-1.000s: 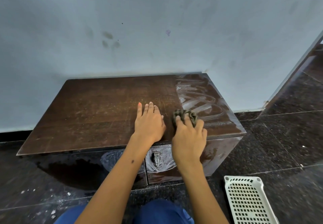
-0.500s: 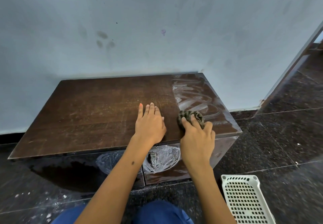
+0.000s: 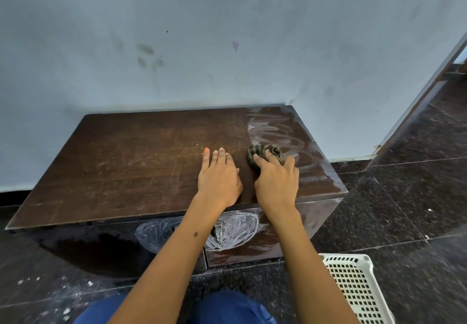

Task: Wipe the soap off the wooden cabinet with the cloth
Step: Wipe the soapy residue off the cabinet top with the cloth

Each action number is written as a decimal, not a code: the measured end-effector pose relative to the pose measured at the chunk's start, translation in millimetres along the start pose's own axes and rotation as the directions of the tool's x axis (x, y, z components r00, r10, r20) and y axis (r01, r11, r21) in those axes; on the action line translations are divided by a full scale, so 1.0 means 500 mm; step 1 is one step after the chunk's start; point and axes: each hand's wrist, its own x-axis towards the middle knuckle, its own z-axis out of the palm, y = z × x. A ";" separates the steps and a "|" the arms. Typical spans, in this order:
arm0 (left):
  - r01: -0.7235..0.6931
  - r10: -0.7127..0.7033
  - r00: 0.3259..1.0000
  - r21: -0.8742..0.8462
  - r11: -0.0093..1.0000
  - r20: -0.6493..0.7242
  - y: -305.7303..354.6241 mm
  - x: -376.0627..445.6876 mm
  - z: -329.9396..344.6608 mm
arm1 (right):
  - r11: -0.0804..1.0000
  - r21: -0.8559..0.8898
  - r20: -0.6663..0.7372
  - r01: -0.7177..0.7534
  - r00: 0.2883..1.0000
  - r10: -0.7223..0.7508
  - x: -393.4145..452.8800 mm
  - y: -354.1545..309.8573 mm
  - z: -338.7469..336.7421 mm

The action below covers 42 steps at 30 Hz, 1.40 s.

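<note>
Both hands sit near the cabinet's [image 3: 141, 162] front edge: your left hand [image 3: 219, 177] lies flat, fingers straight; your right hand [image 3: 277, 182] grips the bunched cloth [image 3: 262, 152] beside the soap streaks [image 3: 283, 136].

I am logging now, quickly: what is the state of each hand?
Left hand: open, flat on the wooden cabinet.
Right hand: holding the cloth, fingers curled on it.

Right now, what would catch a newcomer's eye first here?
The two hands on the cabinet top: the left hand lies flat, the right hand grips a crumpled cloth. White soap swirls streak the top's right end, and more soap smears the front. A white basket sits on the floor at lower right.
</note>
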 end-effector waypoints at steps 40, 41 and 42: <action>0.004 -0.004 1.000 -0.030 1.000 -0.001 -0.001 0.004 0.001 | 0.994 0.026 0.003 -0.102 0.995 0.102 -0.022 -0.029 0.003; 0.005 -0.005 1.000 -0.031 1.000 0.000 -0.001 0.005 0.002 | 0.993 0.040 0.007 -0.110 0.994 0.110 -0.009 -0.031 0.002; 0.004 -0.004 1.000 -0.030 1.000 0.001 -0.001 0.005 0.002 | 0.993 0.046 0.012 -0.113 0.994 0.112 0.007 -0.034 0.001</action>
